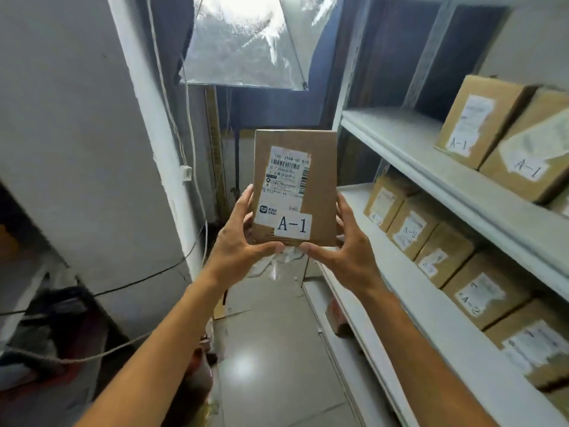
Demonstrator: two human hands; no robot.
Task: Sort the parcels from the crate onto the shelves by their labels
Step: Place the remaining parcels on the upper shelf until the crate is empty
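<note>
Left hand (238,241) and right hand (348,248) grip an upright parcel (320,186) labelled A-1 beside the shelves (409,149).

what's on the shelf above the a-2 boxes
Two cardboard boxes marked A-1 stand side by side at its right end on the upper shelf; the near stretch is bare. Anything further right is out of frame.

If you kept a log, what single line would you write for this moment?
step: reading label | held: A-1 parcel | grip: left hand and right hand | target: upper shelf with A-1 boxes | placed: not yet
</note>
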